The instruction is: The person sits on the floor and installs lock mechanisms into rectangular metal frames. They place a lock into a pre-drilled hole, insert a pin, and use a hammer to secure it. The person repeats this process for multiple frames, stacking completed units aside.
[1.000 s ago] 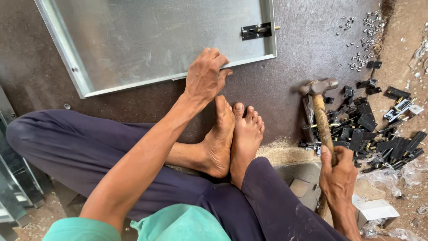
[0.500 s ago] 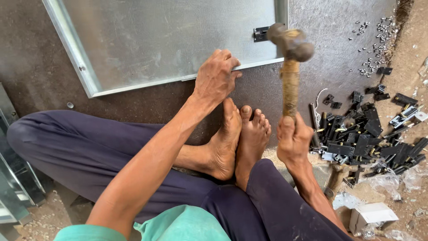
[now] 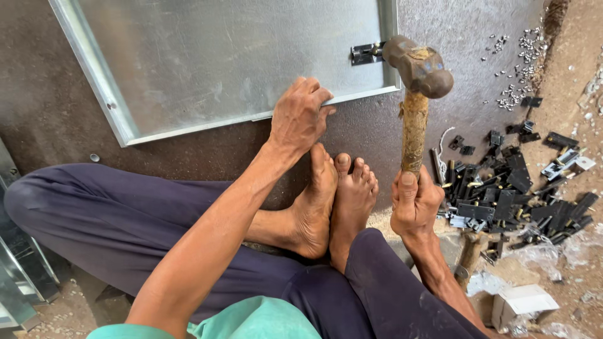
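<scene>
Right hand (image 3: 414, 204) is clenched around the wooden handle of the one hammer (image 3: 416, 94), gripping low down. Left hand (image 3: 300, 116) isn't gripping, just pressing flat on the near edge of the single metal sheet (image 3: 220, 63). The hammer stands almost upright, head over the sheet's right corner by the small latch (image 3: 364, 53) (one latch there). Since half a second ago it's barely shifted.

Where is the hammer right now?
In the head view, the hammer is on the right, held upright in the right hand, its head beside the small dark latch at the metal panel's corner.
</scene>
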